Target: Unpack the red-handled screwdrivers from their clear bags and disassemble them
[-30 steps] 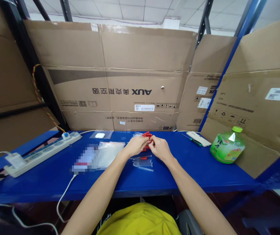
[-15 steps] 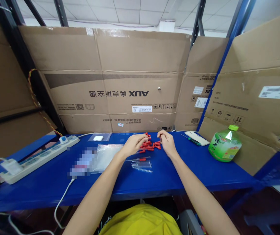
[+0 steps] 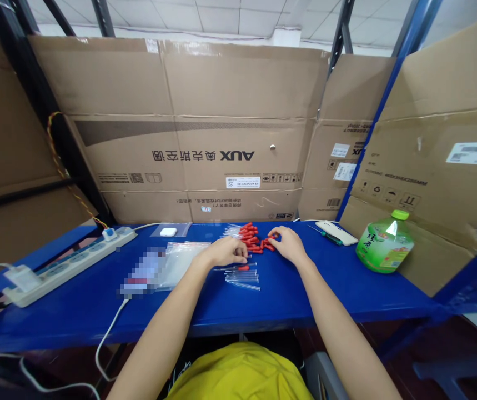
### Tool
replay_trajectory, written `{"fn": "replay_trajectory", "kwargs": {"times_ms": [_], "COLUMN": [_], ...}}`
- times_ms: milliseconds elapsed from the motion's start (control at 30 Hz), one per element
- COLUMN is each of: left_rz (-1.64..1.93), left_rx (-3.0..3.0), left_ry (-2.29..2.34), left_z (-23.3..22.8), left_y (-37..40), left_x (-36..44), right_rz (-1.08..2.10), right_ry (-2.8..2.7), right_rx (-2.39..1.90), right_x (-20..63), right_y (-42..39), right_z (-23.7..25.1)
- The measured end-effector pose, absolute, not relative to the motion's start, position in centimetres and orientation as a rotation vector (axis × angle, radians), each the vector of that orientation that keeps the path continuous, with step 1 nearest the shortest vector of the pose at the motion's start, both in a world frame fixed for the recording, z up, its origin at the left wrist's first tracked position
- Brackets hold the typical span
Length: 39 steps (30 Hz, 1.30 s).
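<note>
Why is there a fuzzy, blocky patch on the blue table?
In the head view, a patch on the blue table is pixelated into blocks, hiding whatever lies there; left hand and red caps stay sharp, while the shelf posts bend near the edges.

Bare forearms, no sleeves; a yellow garment [image 3: 238, 375] covers the lap.

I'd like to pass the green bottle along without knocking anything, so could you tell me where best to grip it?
Probably around the narrow neck just under the green cap of the green bottle, coming from above: it stands upright, its body is wide and rounded, and cardboard crowds its far side.
</note>
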<state>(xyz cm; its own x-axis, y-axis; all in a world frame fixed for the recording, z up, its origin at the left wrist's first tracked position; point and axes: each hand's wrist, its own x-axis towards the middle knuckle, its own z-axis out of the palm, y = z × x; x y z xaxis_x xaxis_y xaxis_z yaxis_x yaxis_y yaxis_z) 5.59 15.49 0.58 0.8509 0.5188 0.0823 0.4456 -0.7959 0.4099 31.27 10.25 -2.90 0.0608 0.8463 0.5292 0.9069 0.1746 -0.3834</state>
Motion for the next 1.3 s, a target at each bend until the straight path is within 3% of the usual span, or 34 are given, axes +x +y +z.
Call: {"fn": "replay_trajectory", "kwargs": {"times_ms": [300,1300], "left_rz": [0.188,0.063], "left_rx": [2.661,2.624], "left_ry": [0.771,0.862], "left_z": [0.6,1.7], "left_y": [15.3,13.8], "left_x": [5.7,5.9], "right_rz": [0.045,0.113], "right_ry": [-1.807,-1.903], "right_rx": [-1.944,-1.561], "right_x": [30.7,28.6], "right_y": [9.4,9.9], "right_z": [-2.2,-2.2]}}
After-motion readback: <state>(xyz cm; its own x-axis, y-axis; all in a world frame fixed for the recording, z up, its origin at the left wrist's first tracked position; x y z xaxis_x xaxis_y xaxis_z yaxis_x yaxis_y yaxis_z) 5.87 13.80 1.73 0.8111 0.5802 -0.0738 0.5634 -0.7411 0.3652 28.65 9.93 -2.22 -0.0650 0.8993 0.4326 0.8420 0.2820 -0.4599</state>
